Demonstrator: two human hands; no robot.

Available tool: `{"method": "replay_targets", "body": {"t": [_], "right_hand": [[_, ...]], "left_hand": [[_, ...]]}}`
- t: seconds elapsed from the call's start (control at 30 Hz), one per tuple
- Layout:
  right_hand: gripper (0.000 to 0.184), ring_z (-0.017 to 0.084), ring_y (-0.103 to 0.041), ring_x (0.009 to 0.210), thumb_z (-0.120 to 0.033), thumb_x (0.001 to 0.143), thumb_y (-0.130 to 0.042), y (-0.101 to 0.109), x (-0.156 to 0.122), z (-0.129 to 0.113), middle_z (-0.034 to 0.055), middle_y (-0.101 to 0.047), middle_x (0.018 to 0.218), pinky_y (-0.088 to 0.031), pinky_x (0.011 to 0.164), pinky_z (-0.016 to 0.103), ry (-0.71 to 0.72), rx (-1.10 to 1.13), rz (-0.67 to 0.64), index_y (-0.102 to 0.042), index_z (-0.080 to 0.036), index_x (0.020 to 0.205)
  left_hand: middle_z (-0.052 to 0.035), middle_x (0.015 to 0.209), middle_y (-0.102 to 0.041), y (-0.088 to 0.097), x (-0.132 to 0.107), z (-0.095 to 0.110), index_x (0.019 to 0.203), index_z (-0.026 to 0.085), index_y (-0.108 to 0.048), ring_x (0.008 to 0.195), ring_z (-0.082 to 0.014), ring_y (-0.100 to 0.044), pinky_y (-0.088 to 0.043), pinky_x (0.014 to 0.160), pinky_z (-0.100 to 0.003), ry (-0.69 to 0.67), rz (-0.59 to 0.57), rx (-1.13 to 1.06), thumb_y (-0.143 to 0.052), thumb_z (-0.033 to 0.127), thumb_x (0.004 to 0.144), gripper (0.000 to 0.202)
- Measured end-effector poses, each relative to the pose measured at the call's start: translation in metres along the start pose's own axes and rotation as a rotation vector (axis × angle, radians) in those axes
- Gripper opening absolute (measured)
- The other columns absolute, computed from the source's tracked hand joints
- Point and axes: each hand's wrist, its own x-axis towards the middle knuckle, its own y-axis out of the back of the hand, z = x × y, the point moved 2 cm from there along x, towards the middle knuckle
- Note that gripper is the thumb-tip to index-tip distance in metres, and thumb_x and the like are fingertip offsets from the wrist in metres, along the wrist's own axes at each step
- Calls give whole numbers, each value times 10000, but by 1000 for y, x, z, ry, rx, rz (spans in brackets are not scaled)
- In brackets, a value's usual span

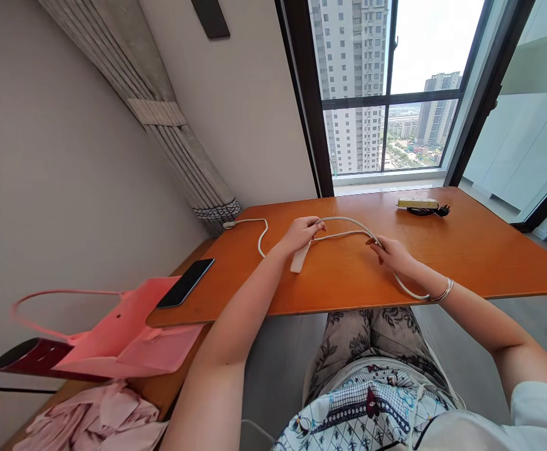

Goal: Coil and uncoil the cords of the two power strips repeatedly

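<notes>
A long white cable (346,219) runs in a bend above the orange-brown table (348,275). My left hand (302,233) is closed on it, thumb and fingers pinched together near the table's middle. To the right, my right hand (392,255) grips the same cable between thumb and fingers, and a length of it hangs from there past the wrist to the table's front edge. Beneath my left hand a flat white oblong piece (300,258) shows, partly covered; its kind is unclear. More cable leads left to a white end piece (229,225) at the table's far left corner.
A yellowish power strip (418,203) with a black cord and plug lies at the back right. At the left edge rests a dark phone or tablet (186,283). Beside the table are a pink bag (127,332) and pink cloth (97,419). A window (388,97) stands behind.
</notes>
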Motion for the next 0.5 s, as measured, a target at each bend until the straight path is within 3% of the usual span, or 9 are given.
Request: {"method": "replay_targets", "body": {"t": [0.07, 0.17, 0.27, 0.4, 0.5], "right_hand": [[353, 133, -511, 528, -455, 993, -409, 12, 5, -4, -30, -548, 631, -418, 570, 260, -30, 191, 133, -634, -190, 1056], [339, 114, -441, 513, -485, 950, -447, 26, 13, -10, -43, -490, 634, -363, 514, 245, -31, 308, 241, -610, -190, 990], [293, 103, -453, 534, -426, 903, -515, 24, 12, -12, -41, -508, 712, -387, 529, 248, -23, 331, 166, -577, -196, 1073], [513, 107, -552, 596, -391, 869, -558, 5, -12, -7, 0, -562, 944, -477, 556, 270, -16, 433, 40, -406, -227, 1331], [527, 107, -553, 579, -438, 913, -513, -2, -31, -2, 33, -569, 1022, -480, 524, 276, -13, 406, 138, -357, -230, 1371]], "left_hand": [[13, 536, -433, -1, -7, 18, 718, 186, -699, 493, -122, -387, -359, 539, -282, 39, -100, -245, -635, 426, 802, 262], [15, 549, -424, -9, -20, 40, 678, 162, -668, 472, -88, -348, -428, 575, -307, 36, -203, -572, -700, 417, 779, 276], [19, 611, -440, -16, -28, 55, 760, 161, -663, 490, -79, -395, -496, 608, -316, -12, -149, -828, -694, 405, 820, 253], [-33, 821, -655, -18, -32, 65, 940, 169, -693, 565, -84, -504, -478, 549, -235, -44, 10, -988, -697, 396, 830, 252], [-97, 1030, -747, -20, -34, 66, 1042, 156, -707, 651, -103, -614, -489, 568, -218, -62, 35, -995, -748, 412, 791, 360]]}}
